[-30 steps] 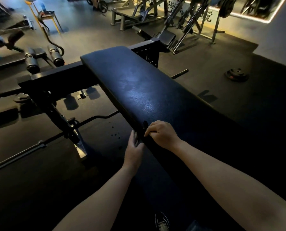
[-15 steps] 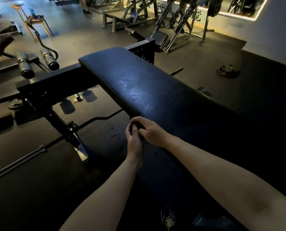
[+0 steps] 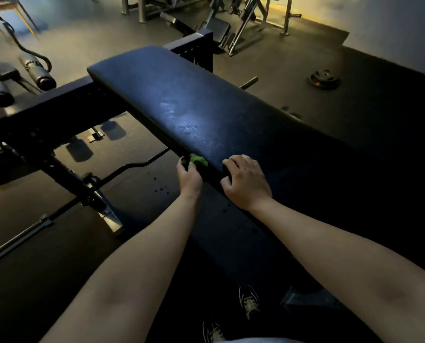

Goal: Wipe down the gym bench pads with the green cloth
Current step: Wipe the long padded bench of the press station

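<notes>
A long black bench pad runs from the upper left down to the lower right, with a faint sheen in its middle. My left hand holds a small bunched green cloth against the pad's near side edge. Only a bit of the cloth shows past my fingers. My right hand rests on the pad's top near that same edge, fingers curled, with nothing seen in it.
The black bench frame crosses under the pad at the left, and a barbell lies on the floor below. Roller pads sit at the far left. A weight plate lies on the floor at right. Racks stand at the back.
My hands met at the pad's edge, then parted. The green cloth now shows in my left hand, and my right hand has shifted right onto the pad.
</notes>
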